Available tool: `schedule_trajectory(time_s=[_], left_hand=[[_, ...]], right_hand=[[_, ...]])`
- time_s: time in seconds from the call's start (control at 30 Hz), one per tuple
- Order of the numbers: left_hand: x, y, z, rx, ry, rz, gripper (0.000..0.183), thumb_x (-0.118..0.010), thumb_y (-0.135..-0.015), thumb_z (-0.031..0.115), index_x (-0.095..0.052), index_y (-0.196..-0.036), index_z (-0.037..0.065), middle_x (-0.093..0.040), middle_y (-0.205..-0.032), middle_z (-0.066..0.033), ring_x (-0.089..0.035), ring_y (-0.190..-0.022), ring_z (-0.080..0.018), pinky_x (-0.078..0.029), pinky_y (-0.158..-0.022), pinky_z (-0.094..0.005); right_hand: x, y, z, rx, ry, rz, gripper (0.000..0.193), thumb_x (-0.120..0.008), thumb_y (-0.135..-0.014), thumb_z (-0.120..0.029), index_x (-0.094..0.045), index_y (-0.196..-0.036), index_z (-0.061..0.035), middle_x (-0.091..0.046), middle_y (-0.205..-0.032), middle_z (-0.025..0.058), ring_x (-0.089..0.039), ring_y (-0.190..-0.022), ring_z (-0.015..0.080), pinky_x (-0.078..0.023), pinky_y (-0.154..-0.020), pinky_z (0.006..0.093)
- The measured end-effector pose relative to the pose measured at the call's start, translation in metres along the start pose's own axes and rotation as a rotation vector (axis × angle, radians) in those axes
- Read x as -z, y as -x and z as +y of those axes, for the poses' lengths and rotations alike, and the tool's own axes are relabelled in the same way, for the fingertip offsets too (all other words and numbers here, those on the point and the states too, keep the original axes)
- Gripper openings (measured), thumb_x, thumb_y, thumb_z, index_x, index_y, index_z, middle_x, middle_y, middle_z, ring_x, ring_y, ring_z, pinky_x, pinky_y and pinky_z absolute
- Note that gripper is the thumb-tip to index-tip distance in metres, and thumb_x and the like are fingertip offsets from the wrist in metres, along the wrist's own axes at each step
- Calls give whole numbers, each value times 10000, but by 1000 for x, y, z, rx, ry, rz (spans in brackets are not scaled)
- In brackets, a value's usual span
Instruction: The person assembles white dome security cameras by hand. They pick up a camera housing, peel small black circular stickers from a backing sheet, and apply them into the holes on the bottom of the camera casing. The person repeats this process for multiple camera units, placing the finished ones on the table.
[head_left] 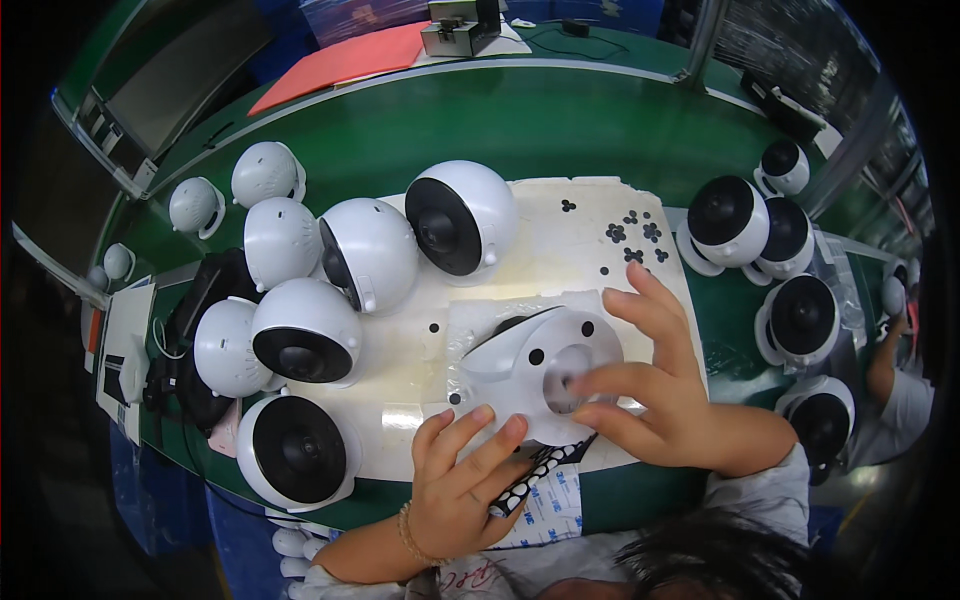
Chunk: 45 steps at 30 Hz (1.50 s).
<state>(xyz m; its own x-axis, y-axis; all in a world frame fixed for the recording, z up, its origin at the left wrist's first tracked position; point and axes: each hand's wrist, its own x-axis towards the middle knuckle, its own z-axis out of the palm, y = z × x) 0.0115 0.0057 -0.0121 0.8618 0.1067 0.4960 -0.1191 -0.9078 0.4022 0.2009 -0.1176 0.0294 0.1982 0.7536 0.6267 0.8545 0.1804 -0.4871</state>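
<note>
So the main thing here is a glossy white plastic ball-shaped camera with a broad base [510, 384], middle of the bench, and I'll call that the centre of the dial. It's tipped over so its flat underside faces up, I guess because that's the easiest way to get at the base. It lies on a clear plastic sheet [470, 322], probably as padding against scratches, over a cream flat board [550, 215].

Left hand [455, 490] is at 7 o'clock, fingers spread, tips right by the base's near edge, maybe steadying it. A black strip with white round spots [540, 477] sits under that hand; can't tell if it's actually gripped. Right hand [680, 410] comes in from 3-4 o'clock, thumb and index apart over the round recess [562, 376], other fingers fanned out clear of the work.

Black clover-shaped bits [615, 233] lie around 1 o'clock, likely kept handy. More white cameras with black faces [300, 448] crowd 8 to 11, with others at 1 to 4, leaving working room between.

Containers? Only a grey-and-black metal box [458, 35] near 12, and I can't see inside.
</note>
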Motion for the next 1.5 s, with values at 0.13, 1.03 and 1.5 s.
schedule_trajectory(time_s=[0.13, 1.03, 1.5], left_hand=[[-2, -2, 0, 9, -12, 29, 253, -685, -575, 144, -674, -824, 105, -445, -1290, -81, -365, -1179, -297, -278, -928, -476], [-5, -5, 1, 1, -4, 81, 212, -713, -592, 104, -687, -799, 63, -424, -1317, -104, -356, -1175, -322, -302, -900, -456], [-3, -7, 5, 63, 48, 90, 179, -720, -623, 226, -681, -738, 94, -516, -1230, -48, -402, -1152, -276, -274, -896, -436]], right_hand=[[-4, 12, -1, -104, -145, -186, 80, -635, -759, -175, -617, -803, -111, -333, -1338, 179, -151, -1291, 403, -156, -996, 475], [-10, 27, 5, 129, 182, -102, 138, -619, -766, -252, -638, -881, -180, -406, -1314, 117, -255, -1252, 342, -153, -984, 463], [-19, 32, -12, 173, 91, -16, 215, -689, -657, -262, -652, -856, -189, -526, -1194, 1, -389, -1168, 238, -182, -962, 427]])
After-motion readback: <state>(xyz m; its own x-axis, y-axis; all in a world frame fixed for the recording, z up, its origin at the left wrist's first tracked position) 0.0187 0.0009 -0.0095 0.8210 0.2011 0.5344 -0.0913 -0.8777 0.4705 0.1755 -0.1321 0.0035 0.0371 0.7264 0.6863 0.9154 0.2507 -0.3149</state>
